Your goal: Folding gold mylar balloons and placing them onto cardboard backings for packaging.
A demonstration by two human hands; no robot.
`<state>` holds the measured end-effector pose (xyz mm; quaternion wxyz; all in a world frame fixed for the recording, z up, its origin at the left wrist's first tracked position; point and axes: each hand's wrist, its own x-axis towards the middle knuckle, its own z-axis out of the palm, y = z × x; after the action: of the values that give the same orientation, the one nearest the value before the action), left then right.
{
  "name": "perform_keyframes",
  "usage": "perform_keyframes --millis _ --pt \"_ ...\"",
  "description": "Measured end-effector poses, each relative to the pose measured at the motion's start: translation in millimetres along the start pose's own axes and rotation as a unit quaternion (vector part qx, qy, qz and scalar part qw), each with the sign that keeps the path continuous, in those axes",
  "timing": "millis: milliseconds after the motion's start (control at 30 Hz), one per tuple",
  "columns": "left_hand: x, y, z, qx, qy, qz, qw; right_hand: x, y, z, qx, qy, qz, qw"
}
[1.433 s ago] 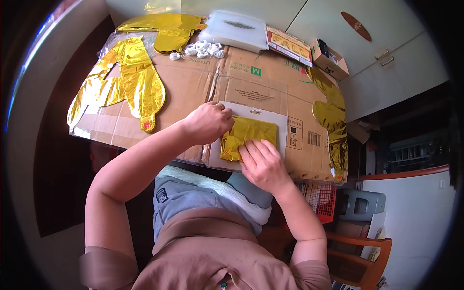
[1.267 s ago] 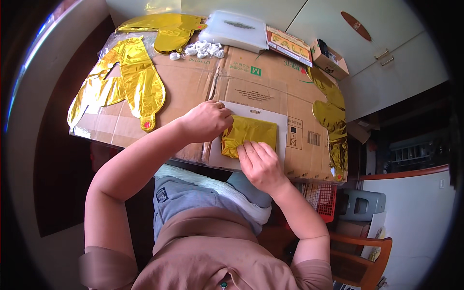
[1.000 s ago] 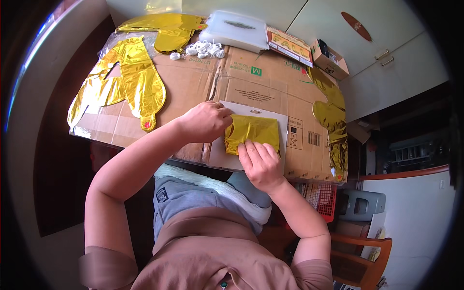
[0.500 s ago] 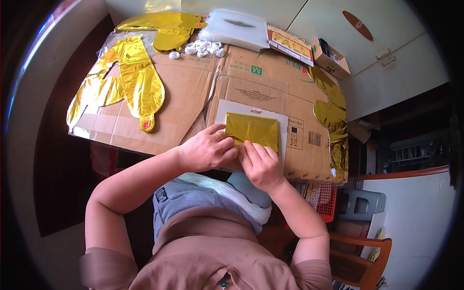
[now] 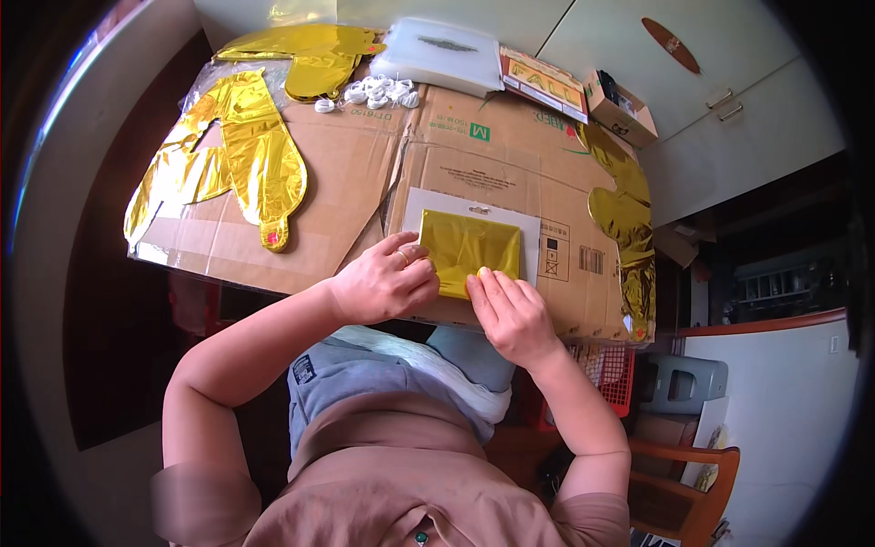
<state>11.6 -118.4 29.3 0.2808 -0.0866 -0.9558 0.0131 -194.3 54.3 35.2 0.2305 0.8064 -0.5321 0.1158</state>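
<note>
A gold foil balloon, folded into a flat rectangle, lies on a white card with a hang hole near the front edge of the cardboard. My left hand is closed, its curled fingers on the left edge of the folded balloon; the fingertips are partly hidden. My right hand holds its fingers pressed together on the balloon's near edge, gripping the foil there. Another gold foil balloon, opened out flat, lies on the left. A further gold foil balloon lies along the right edge.
Flattened cardboard covers the table. At the back are another gold foil piece, white string bundles, a whitish translucent box, a flat printed package and a small open carton. A wooden chair stands at right.
My right hand has slid right along the folded balloon's near edge, away from my left hand, uncovering more of the foil. My left hand has barely moved.
</note>
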Motion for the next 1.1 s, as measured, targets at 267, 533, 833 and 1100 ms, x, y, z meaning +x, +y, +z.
perform_keyframes --millis 267,533,833,1100 --pt "-3 4 -12 -0.102 -0.047 -0.09 0.99 -4 4 2 0.125 -0.01 0.058 0.99" --pt "2 17 0 -0.094 -0.019 -0.097 0.991 -2 8 0 0.182 0.014 0.097 0.978" --pt "-5 9 1 -0.108 -0.002 -0.077 0.991 0 7 4 0.08 0.022 0.029 0.996" --pt "-13 -5 4 -0.143 -0.001 -0.059 0.988 4 1 11 0.038 0.044 0.042 0.997"
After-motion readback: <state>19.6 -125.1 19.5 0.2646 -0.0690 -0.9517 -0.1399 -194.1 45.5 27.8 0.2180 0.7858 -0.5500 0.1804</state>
